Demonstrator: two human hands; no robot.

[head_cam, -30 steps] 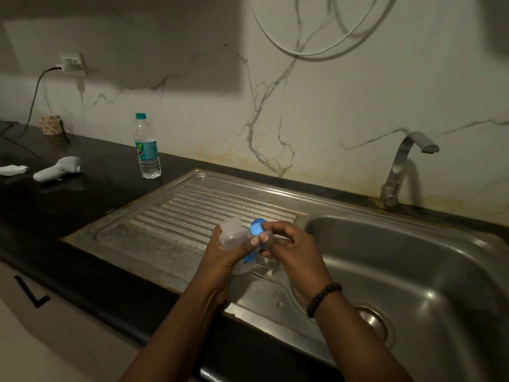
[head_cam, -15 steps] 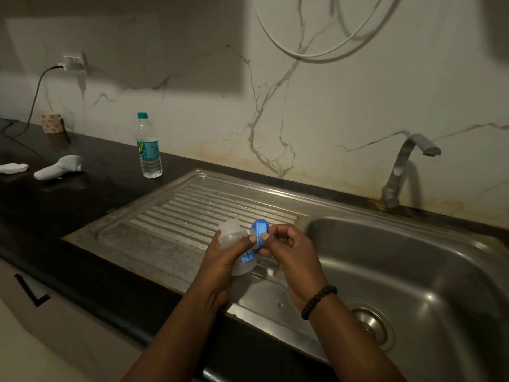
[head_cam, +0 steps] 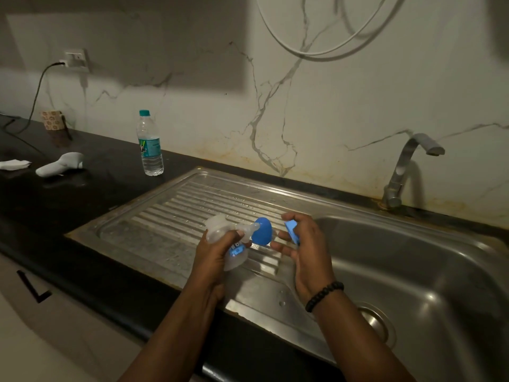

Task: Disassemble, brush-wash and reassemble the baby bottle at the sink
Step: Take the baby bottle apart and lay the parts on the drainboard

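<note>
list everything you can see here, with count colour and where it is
baby bottle: 1, clear with blue print, gripped in left hand over the drainboard
spoon piece: 1, blue, at the bottle's neck end
small part: 1, blue, held in right hand
sink: 1, steel, basin right, ribbed drainboard left
tap: 1, grey metal, behind the basin
water bottle: 1, clear, teal cap, upright on the counter
counter: 1, black
white handheld object: 1, lying on counter, far left
white scrap: 1, at left edge
patterned cup: 1, beige, by the wall
wall socket: 1, white, dark cable plugged in
left hand: 1
right hand: 1, black bead bracelet on its wrist
</note>
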